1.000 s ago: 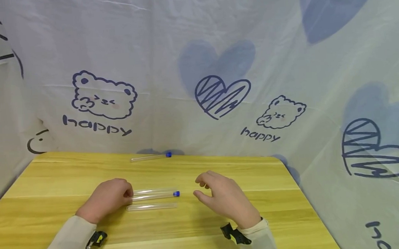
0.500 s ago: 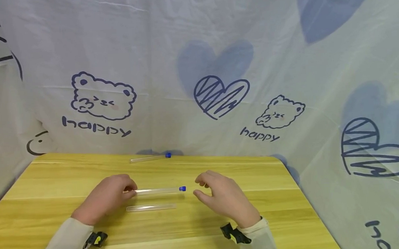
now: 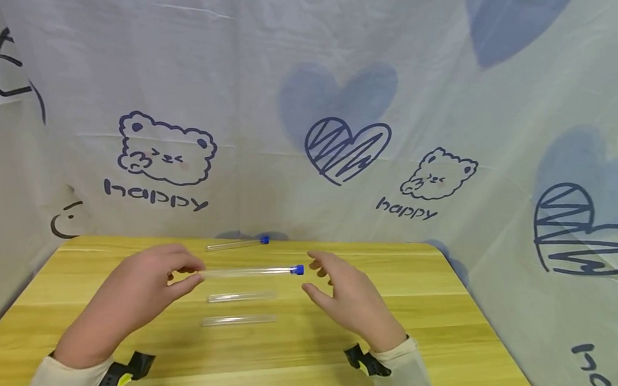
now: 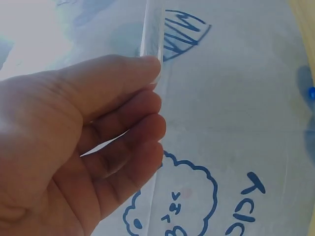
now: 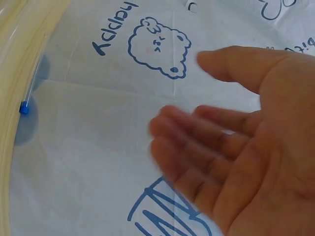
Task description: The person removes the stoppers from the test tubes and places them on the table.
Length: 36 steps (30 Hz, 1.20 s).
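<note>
In the head view my left hand pinches one end of a clear test tube between thumb and fingers. The tube lies level above the table, its blue cap pointing right. From the left wrist view, the thumb presses on the clear end of the tube; the other fingers curl loosely below. My right hand hovers just right of the cap, apart from it, thumb and fingers spread. Nothing lies in that hand in the right wrist view.
Two test tubes without visible caps lie on the wooden table, one tube behind the other tube. Another blue-capped tube lies at the back edge. A printed white curtain hangs behind and at both sides.
My left hand has lifted the blue-capped test tube off the table, moving it up and rightward, its cap now near my right hand. The right hand has stayed almost in place.
</note>
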### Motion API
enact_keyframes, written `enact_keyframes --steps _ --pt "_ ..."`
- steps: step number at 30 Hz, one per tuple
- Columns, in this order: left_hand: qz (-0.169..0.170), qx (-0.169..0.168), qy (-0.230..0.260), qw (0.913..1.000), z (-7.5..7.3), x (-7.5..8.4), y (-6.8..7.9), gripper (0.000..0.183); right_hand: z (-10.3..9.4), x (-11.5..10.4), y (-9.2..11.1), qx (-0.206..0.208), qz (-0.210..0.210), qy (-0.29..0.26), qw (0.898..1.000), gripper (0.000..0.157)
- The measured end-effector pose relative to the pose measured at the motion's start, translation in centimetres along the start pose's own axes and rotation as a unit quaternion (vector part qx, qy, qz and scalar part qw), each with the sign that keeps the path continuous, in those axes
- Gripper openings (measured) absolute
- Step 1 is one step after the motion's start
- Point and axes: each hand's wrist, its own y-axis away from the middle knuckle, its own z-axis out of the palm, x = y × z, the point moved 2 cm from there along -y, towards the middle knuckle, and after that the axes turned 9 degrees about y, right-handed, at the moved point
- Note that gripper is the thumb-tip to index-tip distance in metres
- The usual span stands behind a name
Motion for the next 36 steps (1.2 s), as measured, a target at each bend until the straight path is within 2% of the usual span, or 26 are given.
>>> enact_keyframes --steps 6,10,17,20,27,33,36 --pt "0.007 0.003 0.011 0.9999 -0.3 0.5 0.5 0.009 -0.4 -0.6 0.1 0.073 -0.072 -0.034 0.994 0.036" --pt "0.009 0.01 0.003 0.9999 -0.3 0.7 0.4 0.008 -0.7 -0.5 0.2 0.109 -0.1 -0.04 0.988 0.023" --pt "0.025 0.033 -0.016 0.999 -0.4 0.9 0.6 0.008 -0.7 -0.6 0.1 0.124 -0.127 -0.046 0.983 0.02" --pt "0.017 0.035 -0.023 0.999 -0.4 1.2 0.6 0.009 -0.6 -0.6 0.2 0.134 -0.14 -0.047 0.98 0.02" --pt "-0.003 0.02 0.0 0.9998 -0.2 1.7 0.4 0.011 -0.6 -0.6 0.2 0.151 -0.152 -0.046 0.976 0.019" --pt "-0.032 -0.006 0.024 0.9992 -0.1 1.7 0.3 0.024 -0.4 -0.8 0.1 0.145 -0.157 -0.052 0.976 0.017" --pt "-0.032 -0.009 0.022 0.9992 0.0 1.6 0.3 0.023 -0.4 -1.0 0.2 0.144 -0.154 -0.052 0.976 0.018"
